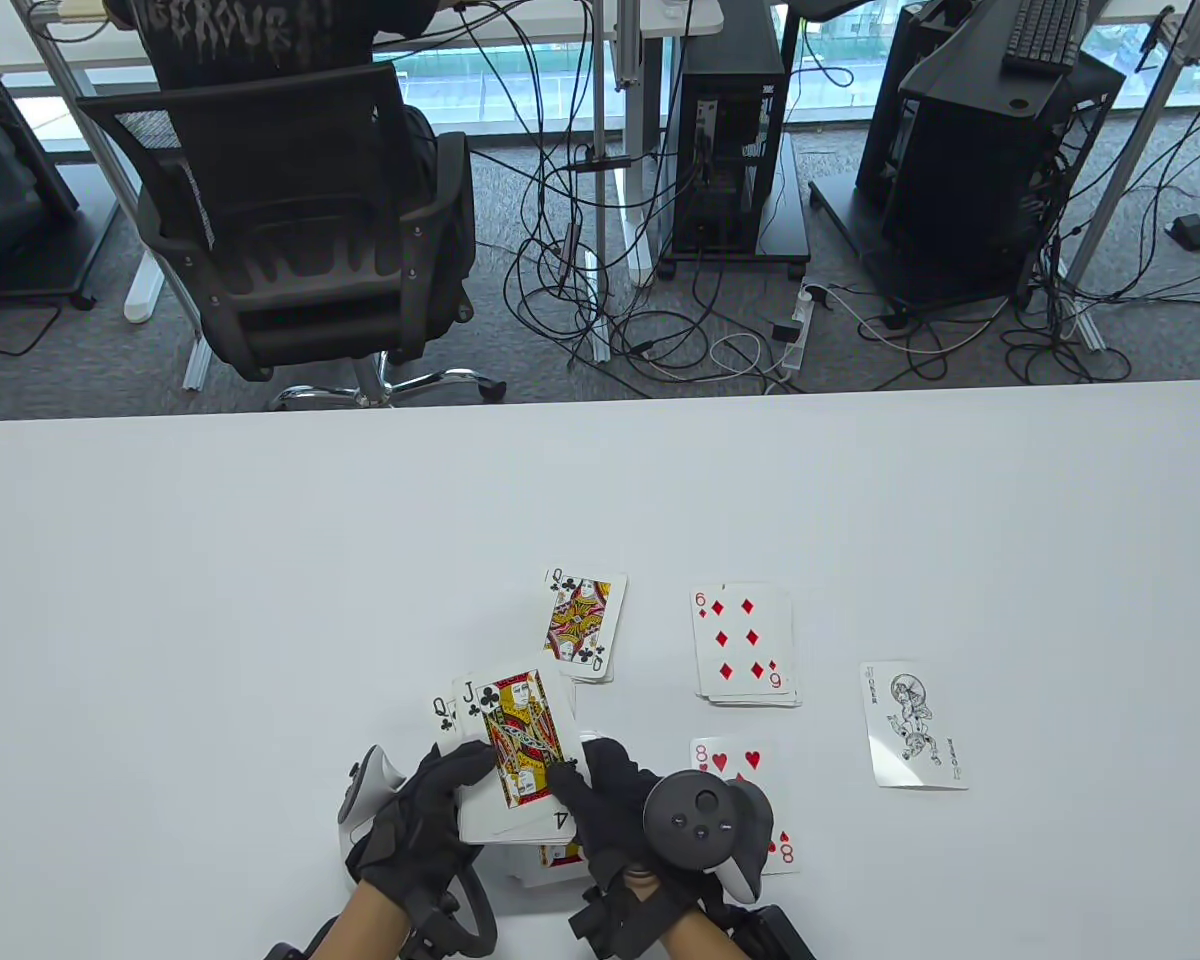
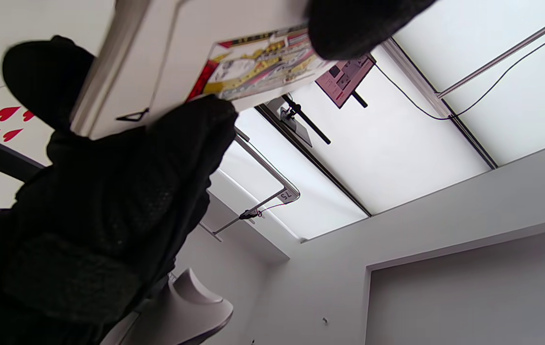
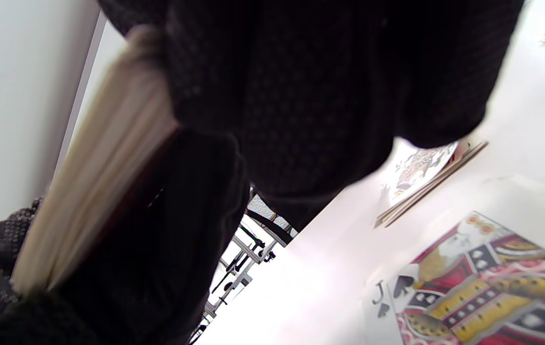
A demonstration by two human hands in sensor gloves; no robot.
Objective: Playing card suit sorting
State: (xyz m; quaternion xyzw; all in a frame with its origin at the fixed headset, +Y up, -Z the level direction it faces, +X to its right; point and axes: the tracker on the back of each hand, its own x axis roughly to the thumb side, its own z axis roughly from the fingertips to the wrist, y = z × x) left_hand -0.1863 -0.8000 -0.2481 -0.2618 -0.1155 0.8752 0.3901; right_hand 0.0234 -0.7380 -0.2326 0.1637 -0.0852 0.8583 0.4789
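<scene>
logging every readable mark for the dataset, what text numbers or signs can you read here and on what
"J", club sign: jack of clubs atop the held deck
"Q", black sign: card fanned behind it
"Q", club: queen on the far pile
"6", diamonds: diamond pile
"8", hearts: heart card
"JOKER": joker
"J", spade: table card, right wrist view
"75": ceiling tag
Chair garment lettering: cut off, unreadable

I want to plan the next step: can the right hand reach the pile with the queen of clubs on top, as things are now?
Probably yes. The pile lies just beyond the right hand, with only bare table between.
</scene>
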